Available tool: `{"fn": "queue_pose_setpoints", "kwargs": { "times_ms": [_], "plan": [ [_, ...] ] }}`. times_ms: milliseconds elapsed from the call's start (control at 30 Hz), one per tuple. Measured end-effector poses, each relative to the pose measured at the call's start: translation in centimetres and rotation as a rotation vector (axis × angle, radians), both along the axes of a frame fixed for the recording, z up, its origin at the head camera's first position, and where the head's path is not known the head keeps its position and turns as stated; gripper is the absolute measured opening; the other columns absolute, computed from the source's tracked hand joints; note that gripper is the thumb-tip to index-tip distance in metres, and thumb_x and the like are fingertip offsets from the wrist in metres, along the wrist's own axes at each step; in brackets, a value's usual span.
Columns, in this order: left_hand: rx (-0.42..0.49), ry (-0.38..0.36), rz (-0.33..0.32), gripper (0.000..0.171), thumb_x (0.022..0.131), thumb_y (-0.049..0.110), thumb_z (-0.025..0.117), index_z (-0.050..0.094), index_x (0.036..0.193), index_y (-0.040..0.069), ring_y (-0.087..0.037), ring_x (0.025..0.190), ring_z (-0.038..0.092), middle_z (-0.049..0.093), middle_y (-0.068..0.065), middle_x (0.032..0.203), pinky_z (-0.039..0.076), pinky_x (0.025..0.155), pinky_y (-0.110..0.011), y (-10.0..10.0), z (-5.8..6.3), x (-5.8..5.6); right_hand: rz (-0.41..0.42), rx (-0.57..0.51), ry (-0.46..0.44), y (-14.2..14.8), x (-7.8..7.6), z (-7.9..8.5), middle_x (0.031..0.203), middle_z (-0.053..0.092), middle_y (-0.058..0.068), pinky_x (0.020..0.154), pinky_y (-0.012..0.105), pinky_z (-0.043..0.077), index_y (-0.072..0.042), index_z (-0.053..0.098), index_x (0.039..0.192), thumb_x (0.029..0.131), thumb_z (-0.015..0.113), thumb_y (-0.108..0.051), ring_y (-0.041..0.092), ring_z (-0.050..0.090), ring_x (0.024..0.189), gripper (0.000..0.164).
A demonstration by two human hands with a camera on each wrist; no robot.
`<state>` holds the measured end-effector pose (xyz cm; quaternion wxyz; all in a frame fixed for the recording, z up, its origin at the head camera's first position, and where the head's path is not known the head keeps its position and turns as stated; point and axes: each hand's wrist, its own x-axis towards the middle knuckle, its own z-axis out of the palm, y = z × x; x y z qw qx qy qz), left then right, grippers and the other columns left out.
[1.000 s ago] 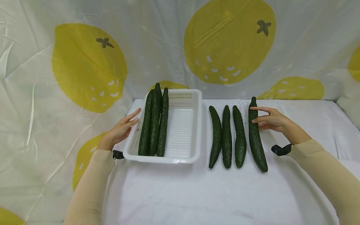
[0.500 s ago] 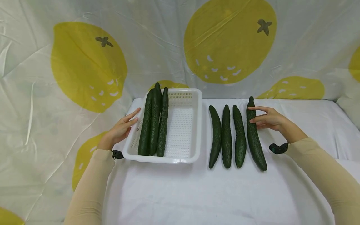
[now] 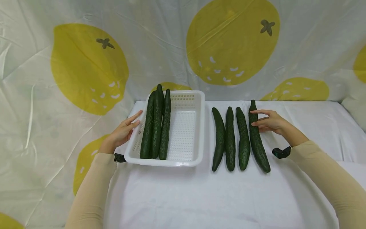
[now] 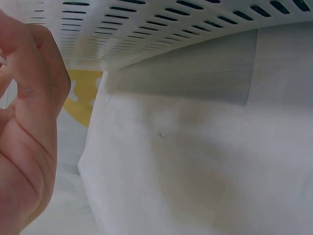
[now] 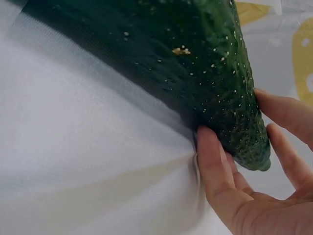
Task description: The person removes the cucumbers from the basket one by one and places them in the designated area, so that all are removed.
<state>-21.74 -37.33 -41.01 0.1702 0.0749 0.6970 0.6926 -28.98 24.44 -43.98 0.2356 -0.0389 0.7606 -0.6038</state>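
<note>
My right hand [image 3: 272,122] holds the rightmost cucumber [image 3: 258,144] near its far end, thumb and fingers on opposite sides. In the right wrist view, that dark bumpy cucumber [image 5: 210,63] lies between the thumb [image 5: 215,161] and the fingers. Just left of it, three more cucumbers [image 3: 230,140] lie side by side on the white cloth. At the left, my left hand [image 3: 121,132] grips the left rim of a white plastic basket [image 3: 183,163]. Three cucumbers [image 3: 156,127] lean inside along the basket's left side. In the left wrist view, the curled left hand [image 4: 34,107] is beside the slotted basket wall [image 4: 146,29].
White cloth covers the table [image 3: 183,197]. Behind it hangs a pale curtain [image 3: 160,47] printed with large yellow lemons. A strip of cloth separates the basket from the cucumber row.
My right hand has shifted the rightmost cucumber slightly left, closer to the other three on the cloth. The left hand and the basket have stayed in place.
</note>
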Motion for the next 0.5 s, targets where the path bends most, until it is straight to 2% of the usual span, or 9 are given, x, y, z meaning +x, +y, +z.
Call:
{"fn": "queue_pose_setpoints", "kwargs": {
  "times_ms": [67, 133, 200, 300, 500],
  "plan": [
    [-0.001, 0.004, -0.003, 0.055, 0.109, 0.013, 0.041, 0.027, 0.159, 0.032, -0.005, 0.060, 0.056, 0.063, 0.005, 0.093, 0.048, 0.057, -0.017, -0.04, 0.00, -0.01, 0.003, 0.003, 0.011, -0.08, 0.09, 0.06, 0.150, 0.016, 0.044, 0.081, 0.038, 0.058, -0.004, 0.029, 0.157, 0.092, 0.070, -0.003, 0.011, 0.069, 0.084, 0.076],
    [0.008, 0.000, -0.005, 0.055, 0.109, 0.012, 0.040, 0.026, 0.159, 0.032, -0.005, 0.065, 0.060, 0.063, 0.006, 0.093, 0.051, 0.060, -0.018, -0.07, 0.03, -0.03, 0.006, 0.007, 0.030, -0.15, 0.21, 0.04, 0.148, 0.018, 0.045, 0.081, 0.039, 0.058, -0.002, 0.024, 0.157, 0.092, 0.070, -0.001, 0.011, 0.068, 0.084, 0.080],
    [-0.001, -0.003, -0.002, 0.056, 0.109, 0.013, 0.041, 0.025, 0.160, 0.031, -0.005, 0.062, 0.058, 0.063, 0.005, 0.090, 0.050, 0.059, -0.017, -0.04, 0.07, -0.03, 0.008, 0.014, 0.048, -0.24, 0.35, -0.04, 0.146, 0.022, 0.045, 0.081, 0.040, 0.058, -0.001, 0.022, 0.158, 0.092, 0.070, 0.001, 0.012, 0.067, 0.084, 0.082],
    [0.021, -0.020, -0.006, 0.057, 0.109, 0.013, 0.040, 0.019, 0.161, 0.027, -0.009, 0.084, 0.065, 0.062, 0.002, 0.117, 0.055, 0.071, -0.022, 0.02, 0.13, -0.02, 0.002, 0.035, 0.072, -0.36, 0.50, -0.19, 0.141, 0.028, 0.043, 0.080, 0.041, 0.058, -0.002, 0.020, 0.158, 0.090, 0.071, 0.002, 0.015, 0.067, 0.082, 0.085],
    [0.016, -0.037, -0.002, 0.058, 0.109, 0.014, 0.040, 0.020, 0.161, 0.030, -0.012, 0.100, 0.064, 0.054, -0.001, 0.132, 0.056, 0.080, -0.028, 0.01, 0.25, -0.01, -0.010, 0.073, 0.090, -0.34, 0.47, -0.21, 0.133, 0.036, 0.037, 0.080, 0.041, 0.058, 0.001, 0.023, 0.157, 0.090, 0.073, 0.001, 0.016, 0.066, 0.081, 0.084]
  ]
}}
